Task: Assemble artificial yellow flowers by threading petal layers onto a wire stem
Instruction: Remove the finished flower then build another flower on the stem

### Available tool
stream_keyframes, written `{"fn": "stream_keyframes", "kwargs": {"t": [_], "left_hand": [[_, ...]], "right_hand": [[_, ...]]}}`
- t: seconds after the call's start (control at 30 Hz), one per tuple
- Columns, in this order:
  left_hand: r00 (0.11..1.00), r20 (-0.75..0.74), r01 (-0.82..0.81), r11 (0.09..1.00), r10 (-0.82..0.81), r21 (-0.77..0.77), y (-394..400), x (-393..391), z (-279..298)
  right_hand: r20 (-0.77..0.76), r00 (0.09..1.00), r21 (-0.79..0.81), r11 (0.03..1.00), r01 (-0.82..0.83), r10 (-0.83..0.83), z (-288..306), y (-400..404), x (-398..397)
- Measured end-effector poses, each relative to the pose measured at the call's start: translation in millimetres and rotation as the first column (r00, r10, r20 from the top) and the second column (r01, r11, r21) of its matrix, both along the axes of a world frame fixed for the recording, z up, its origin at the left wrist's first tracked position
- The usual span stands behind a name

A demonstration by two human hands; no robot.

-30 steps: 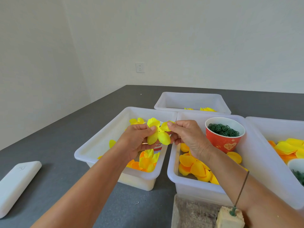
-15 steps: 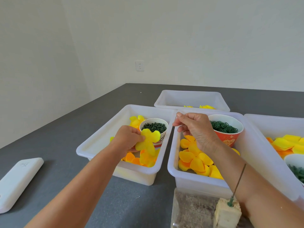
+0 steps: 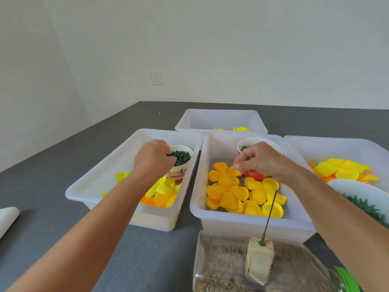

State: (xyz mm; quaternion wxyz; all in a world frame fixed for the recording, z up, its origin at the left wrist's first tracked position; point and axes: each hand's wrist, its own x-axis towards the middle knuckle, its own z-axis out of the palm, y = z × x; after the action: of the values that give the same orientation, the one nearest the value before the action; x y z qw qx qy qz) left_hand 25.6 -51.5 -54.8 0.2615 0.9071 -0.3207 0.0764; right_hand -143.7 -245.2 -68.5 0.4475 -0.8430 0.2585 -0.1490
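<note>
My left hand reaches into a white paper cup of small dark green pieces in the left bin; its fingertips are hidden among them. Loose yellow petal layers lie in that bin below my wrist. My right hand hovers over the middle bin with fingers curled and thumb against forefinger, nothing visible between them. Orange-yellow petal layers fill that bin. A thin wire stem stands bare in a foam block near me.
A red cup sits behind my right hand. The right bin holds more petals, a white bowl of green parts is beside it, and a far bin stands behind. A clear container holds the foam. A white object lies far left.
The yellow petal layer held between both hands went to my left hand alone, then left it. My left hand moved to the green-piece cup; my right hand sank over the middle bin.
</note>
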Motion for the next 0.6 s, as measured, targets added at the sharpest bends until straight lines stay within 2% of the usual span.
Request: {"fn": "stream_keyframes", "kwargs": {"t": [0.1, 0.27, 0.4, 0.6], "left_hand": [[0.997, 0.019, 0.073, 0.995, -0.072, -0.062, -24.6, -12.4, 8.5], [0.979, 0.034, 0.201, 0.976, -0.199, -0.079, -68.2, -28.9, 14.6], [0.959, 0.048, 0.281, 0.956, -0.278, -0.088, -92.2, -38.8, 4.9], [0.939, 0.088, 0.34, 0.937, -0.332, -0.085, -98.6, -38.2, -12.7]], "right_hand": [[-0.17, 0.982, -0.165, 0.98, -0.115, 0.086, -7.9, -3.0, -0.8], [-0.259, 0.96, -0.189, 0.969, -0.16, 0.108, -17.1, -8.3, -4.1], [-0.435, 0.889, -0.254, 0.927, -0.275, 0.144, -25.5, -3.2, -1.7], [-0.449, 0.886, -0.319, 0.906, -0.277, 0.113, -26.4, -1.0, 3.4]]}}
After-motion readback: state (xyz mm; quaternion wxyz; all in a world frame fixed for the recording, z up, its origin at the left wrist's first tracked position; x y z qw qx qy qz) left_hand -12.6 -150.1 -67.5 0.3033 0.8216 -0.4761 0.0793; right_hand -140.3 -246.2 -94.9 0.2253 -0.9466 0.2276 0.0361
